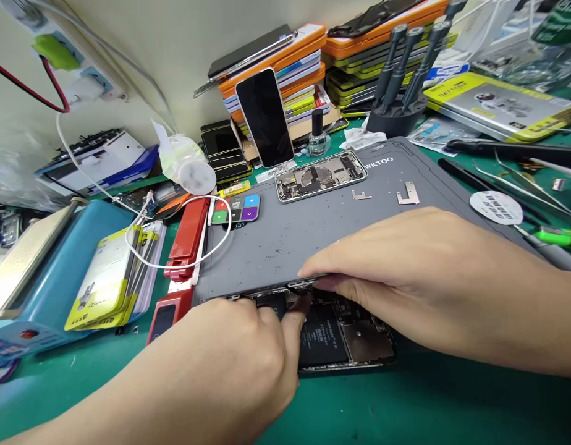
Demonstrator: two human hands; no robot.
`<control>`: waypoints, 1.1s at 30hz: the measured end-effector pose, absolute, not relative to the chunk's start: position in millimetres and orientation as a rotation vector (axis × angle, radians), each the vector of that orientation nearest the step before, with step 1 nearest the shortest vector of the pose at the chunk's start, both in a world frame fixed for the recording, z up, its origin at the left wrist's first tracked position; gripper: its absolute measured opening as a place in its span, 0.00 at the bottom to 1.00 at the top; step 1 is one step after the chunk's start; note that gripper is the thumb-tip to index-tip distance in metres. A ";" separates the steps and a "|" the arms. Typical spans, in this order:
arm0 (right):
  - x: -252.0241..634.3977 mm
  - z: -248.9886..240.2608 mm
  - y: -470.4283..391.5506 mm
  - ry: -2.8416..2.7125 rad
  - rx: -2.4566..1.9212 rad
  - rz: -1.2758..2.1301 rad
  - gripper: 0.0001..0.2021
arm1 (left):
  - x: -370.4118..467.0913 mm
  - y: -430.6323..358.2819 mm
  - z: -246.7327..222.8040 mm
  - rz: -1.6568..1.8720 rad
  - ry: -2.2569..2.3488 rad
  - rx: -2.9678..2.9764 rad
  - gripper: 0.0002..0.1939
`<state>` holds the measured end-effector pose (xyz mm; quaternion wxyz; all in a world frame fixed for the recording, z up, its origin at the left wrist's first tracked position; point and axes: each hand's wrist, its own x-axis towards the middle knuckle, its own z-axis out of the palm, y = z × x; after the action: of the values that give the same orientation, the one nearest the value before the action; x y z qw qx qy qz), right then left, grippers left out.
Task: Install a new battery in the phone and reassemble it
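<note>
An opened phone (369,337) with its black battery (323,340) and circuit board exposed is at the front edge of the grey work mat (262,253). My left hand (243,352) is closed around the phone's left part, its thumb over the inside near the battery. Across from it, my right hand (397,272) pinches at the phone's far long edge, fingertips close to the left thumb. A small dark strip (292,289) shows between the fingertips; what it is I cannot make out. Part of the phone's left end is hidden under my left hand.
Farther back on the mat lie another opened phone (320,176) and small metal brackets (408,193). A white cable (128,238) loops beside a red tool (189,238) at left. Behind stand a phone (266,117), a small bottle (317,136) and a screwdriver holder (397,114). Tweezers (521,179) lie right.
</note>
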<state>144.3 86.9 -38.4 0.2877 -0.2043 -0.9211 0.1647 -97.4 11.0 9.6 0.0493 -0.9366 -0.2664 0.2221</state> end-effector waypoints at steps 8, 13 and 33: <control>144.4 -41.4 88.8 -2.481 -0.555 0.435 0.15 | -90.9 13.1 14.1 0.823 -0.784 -2.864 0.06; 144.9 -39.6 90.1 -2.463 -0.555 0.488 0.13 | -97.9 5.6 6.7 0.703 -0.835 -2.898 0.23; 140.3 -37.4 90.2 -2.519 -0.607 0.520 0.14 | -118.0 -3.8 -3.4 0.521 -1.184 -3.021 0.33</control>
<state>140.3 90.2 -37.4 0.2467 -0.2225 -0.9237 0.1907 -118.0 -3.8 -3.4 -0.0722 -0.9169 -0.3593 0.1583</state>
